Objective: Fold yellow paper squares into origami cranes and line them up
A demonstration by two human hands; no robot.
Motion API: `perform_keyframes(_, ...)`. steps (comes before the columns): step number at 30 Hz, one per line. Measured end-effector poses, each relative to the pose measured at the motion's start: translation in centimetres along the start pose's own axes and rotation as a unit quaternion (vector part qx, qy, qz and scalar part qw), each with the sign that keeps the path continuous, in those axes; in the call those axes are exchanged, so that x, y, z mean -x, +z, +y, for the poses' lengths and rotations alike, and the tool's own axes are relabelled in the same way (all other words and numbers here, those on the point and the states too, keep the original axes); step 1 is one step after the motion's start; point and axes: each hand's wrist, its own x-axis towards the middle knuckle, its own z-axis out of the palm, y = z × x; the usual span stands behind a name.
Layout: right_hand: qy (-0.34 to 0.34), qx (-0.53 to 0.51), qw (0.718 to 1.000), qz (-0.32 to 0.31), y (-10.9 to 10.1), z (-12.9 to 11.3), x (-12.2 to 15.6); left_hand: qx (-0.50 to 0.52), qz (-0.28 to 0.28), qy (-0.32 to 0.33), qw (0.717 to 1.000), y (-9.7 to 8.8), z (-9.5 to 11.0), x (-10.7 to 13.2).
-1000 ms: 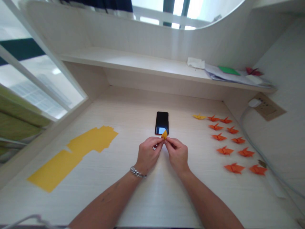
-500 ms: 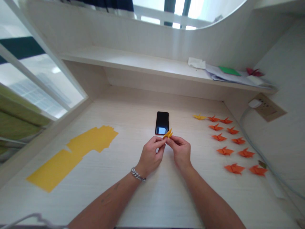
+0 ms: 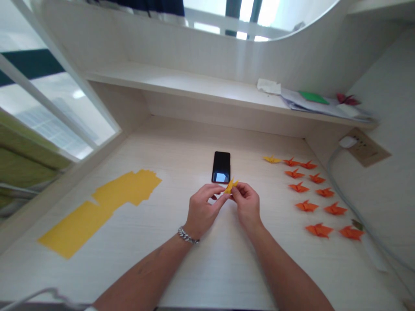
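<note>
A small folded yellow paper crane [image 3: 230,186] is held up between both hands, partly covered by fingers. My left hand [image 3: 205,206], with a chain bracelet at the wrist, pinches its left and lower side between thumb and fingers. My right hand [image 3: 247,203] grips the right side with thumb and bent fingers. Just beyond the hands a black phone [image 3: 221,166] lies flat on the desk. To the right, a finished yellow crane [image 3: 271,160] sits at the head of several orange paper cranes [image 3: 306,205] set out in two columns.
Overlapping yellow paper sheets [image 3: 75,229] spread over the desk's left side. A shelf [image 3: 181,82] runs along the back, bearing papers, a green pad [image 3: 313,97] and a dark red folded paper [image 3: 348,99]. A cable [image 3: 337,185] hangs from the wall socket [image 3: 369,147] at right.
The yellow crane has turned and dropped slightly, its points now spread wider apart. My left fingers have shifted their hold, the thumb reaching under the paper. The view has moved a little.
</note>
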Motion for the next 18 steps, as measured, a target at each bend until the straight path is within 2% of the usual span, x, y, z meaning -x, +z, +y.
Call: perform_keyframes(18,-0.025,0.035,0.999,0.020,0.67,0.36,0.56,-0.084,-0.031,0.052,0.995,0.01,-0.54,0.13)
